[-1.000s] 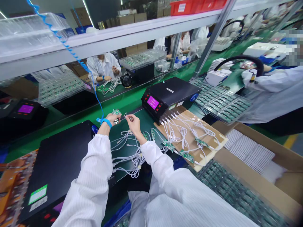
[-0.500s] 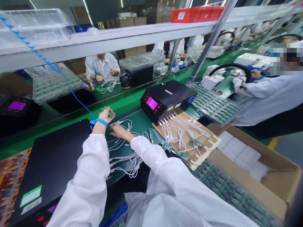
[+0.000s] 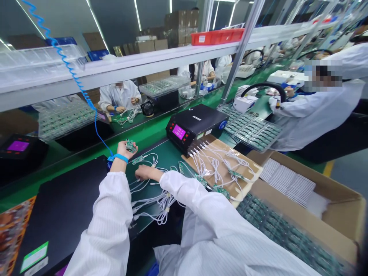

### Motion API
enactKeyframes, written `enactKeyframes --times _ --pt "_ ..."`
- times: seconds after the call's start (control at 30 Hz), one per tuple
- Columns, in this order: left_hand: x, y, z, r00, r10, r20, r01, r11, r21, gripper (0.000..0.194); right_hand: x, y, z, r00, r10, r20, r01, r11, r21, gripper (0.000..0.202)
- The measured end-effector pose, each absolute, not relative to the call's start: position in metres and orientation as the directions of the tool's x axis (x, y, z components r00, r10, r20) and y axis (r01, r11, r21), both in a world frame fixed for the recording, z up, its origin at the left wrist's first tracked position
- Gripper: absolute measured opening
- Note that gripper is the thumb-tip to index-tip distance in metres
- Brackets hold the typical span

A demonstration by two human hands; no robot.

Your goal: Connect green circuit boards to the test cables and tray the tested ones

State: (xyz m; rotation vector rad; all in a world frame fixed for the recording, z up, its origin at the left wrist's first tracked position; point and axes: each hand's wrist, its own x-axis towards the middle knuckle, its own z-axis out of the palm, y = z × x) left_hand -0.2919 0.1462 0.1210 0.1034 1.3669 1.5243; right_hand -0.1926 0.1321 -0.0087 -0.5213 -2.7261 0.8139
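Observation:
Green circuit boards (image 3: pixel 131 145) rest in my left hand (image 3: pixel 125 150), whose fingers curl round them; a blue wrist strap circles that wrist. My right hand (image 3: pixel 143 172) is closed over the white cables (image 3: pixel 155 165) on the green mat, its fingertips turned down and what they grip hidden. Just above it lies a circuit board (image 3: pixel 138 160) joined to a cable. Further right, more cables run from a black tester (image 3: pixel 195 124) with a lit purple screen to boards (image 3: pixel 236 174) on a cardboard sheet (image 3: pixel 212 180).
A large black case (image 3: pixel 66 207) stands at the left. On the right are a carton (image 3: pixel 336 211) of white pieces and clear trays of boards (image 3: pixel 253 128). A metal shelf (image 3: pixel 115 73) crosses above. A co-worker (image 3: pixel 313 107) sits at the right, another (image 3: pixel 120 96) opposite.
The view has tilted and shifted a little. My right hand has moved down off the board near my left hand, onto the cables. My left hand still holds its boards.

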Motion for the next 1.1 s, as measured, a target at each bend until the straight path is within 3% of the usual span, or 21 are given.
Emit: enactKeyframes --times 0.13,0.23,0.37,0.47,0.6,0.7,0.8,1.1 --pt "-0.288 0.148 0.121 -0.453 0.726 -0.518 -0.586 0.195 0.786 0.03 -0.172 0.134 -0.005 -0.859 0.441 0.262 0.16 0.715 -0.68 0.017" --pt "-0.283 0.149 0.121 -0.445 0.751 -0.487 -0.565 0.187 0.804 0.026 -0.155 0.133 -0.007 -0.72 0.59 0.366 0.108 0.616 -0.78 0.004" --pt "-0.279 0.146 0.121 -0.445 0.772 -0.455 -0.539 0.175 0.824 0.019 -0.141 0.13 -0.013 -0.488 0.787 0.377 0.024 0.444 -0.896 0.018" --pt "-0.279 0.145 0.122 -0.441 0.78 -0.443 -0.523 0.178 0.834 0.014 -0.136 0.126 -0.011 -0.424 0.835 0.352 -0.076 0.354 -0.932 0.025" --pt "-0.279 0.143 0.123 -0.427 0.79 -0.44 -0.505 0.196 0.841 0.011 -0.136 0.123 0.001 -0.414 0.851 0.324 -0.338 0.187 -0.923 0.032" --pt "-0.277 0.143 0.123 -0.394 0.799 -0.456 -0.492 0.236 0.838 0.013 -0.139 0.129 0.008 -0.252 0.937 0.24 -0.463 0.101 -0.88 0.039" --pt "-0.273 0.143 0.124 -0.348 0.813 -0.467 -0.48 0.274 0.833 0.015 -0.141 0.137 0.011 -0.121 0.979 0.164 -0.485 0.086 -0.87 0.042" --pt "-0.269 0.145 0.116 -0.331 0.846 -0.417 -0.42 0.264 0.868 0.016 -0.14 0.132 0.017 -0.09 0.985 0.147 -0.473 0.088 -0.876 0.042"
